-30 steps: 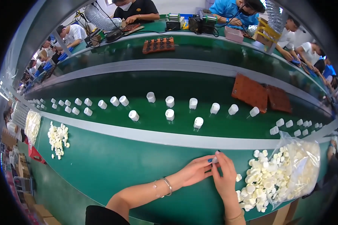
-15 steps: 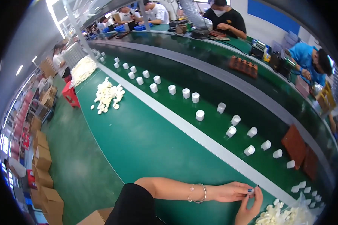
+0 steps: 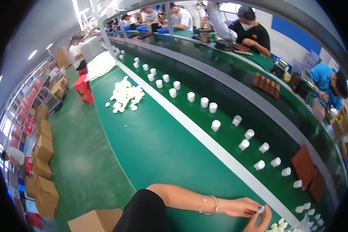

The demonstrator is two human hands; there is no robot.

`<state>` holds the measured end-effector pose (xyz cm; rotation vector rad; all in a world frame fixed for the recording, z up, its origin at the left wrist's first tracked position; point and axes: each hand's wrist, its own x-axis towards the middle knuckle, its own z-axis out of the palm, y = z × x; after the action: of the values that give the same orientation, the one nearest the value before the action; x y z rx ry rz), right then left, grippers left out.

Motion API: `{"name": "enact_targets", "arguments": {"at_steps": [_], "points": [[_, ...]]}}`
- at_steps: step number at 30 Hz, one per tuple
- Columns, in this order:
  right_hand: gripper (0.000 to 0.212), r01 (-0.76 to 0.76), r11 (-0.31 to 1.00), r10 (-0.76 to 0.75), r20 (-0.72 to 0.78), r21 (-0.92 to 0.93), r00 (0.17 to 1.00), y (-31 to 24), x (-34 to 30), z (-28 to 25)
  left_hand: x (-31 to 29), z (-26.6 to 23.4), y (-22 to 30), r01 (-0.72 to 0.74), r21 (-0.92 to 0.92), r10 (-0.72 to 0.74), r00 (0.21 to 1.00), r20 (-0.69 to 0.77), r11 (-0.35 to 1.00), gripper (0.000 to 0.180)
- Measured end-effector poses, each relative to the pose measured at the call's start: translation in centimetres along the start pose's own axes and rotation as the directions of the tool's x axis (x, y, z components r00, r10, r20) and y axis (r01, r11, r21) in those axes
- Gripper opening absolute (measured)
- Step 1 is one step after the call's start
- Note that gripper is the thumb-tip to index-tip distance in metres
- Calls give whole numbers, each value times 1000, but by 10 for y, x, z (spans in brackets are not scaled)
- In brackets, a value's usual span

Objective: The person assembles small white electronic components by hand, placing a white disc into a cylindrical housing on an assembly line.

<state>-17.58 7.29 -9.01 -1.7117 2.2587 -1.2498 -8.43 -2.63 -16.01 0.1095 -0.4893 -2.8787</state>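
At the lower right, above the green tabletop [image 3: 170, 143], both my hands meet over a small white rounded piece [image 3: 262, 210]. My left hand [image 3: 239, 207] reaches in from the left, a silver bangle on its wrist, with thumb and fingertips closed on the piece. From the other side my right hand [image 3: 261, 222] pinches the same piece; its wrist is cut off by the lower edge. Right beside it lie several cream-white round pieces [image 3: 279, 225] and a clear plastic bag [image 3: 303, 224], both partly out of view.
Beyond a pale metal strip [image 3: 197, 129], several white cylinders [image 3: 215, 125] stand on the dark green belt [image 3: 228, 133]. A loose pile of cream pieces [image 3: 125, 94] lies farther up the table. Cardboard boxes [image 3: 44, 166] line the floor at left. Co-workers sit across the belt.
My view has turned slightly, so the table and belt appear shifted. Both hands stay together on the small white piece, which now shows more between the fingertips.
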Motion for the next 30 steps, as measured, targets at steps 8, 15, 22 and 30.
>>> {"name": "enact_targets", "arguments": {"at_steps": [8, 15, 22, 30], "points": [[33, -116, 993, 117, -36, 22, 993, 18, -21, 4, 50, -37, -26, 97, -84, -69, 956, 284, 992, 19], [33, 16, 996, -26, 130, 84, 991, -150, -19, -2, 15, -10, -4, -16, -30, 21, 983, 180, 999, 24], [33, 14, 994, -34, 188, 107, 982, -37, -23, -2, 18, -16, -11, -55, -24, 57, 989, 136, 998, 26], [33, -13, 995, -6, 183, 97, 983, -4, -28, -3, 28, -23, -17, -29, 8, 28, 991, 134, 1000, 28]]}}
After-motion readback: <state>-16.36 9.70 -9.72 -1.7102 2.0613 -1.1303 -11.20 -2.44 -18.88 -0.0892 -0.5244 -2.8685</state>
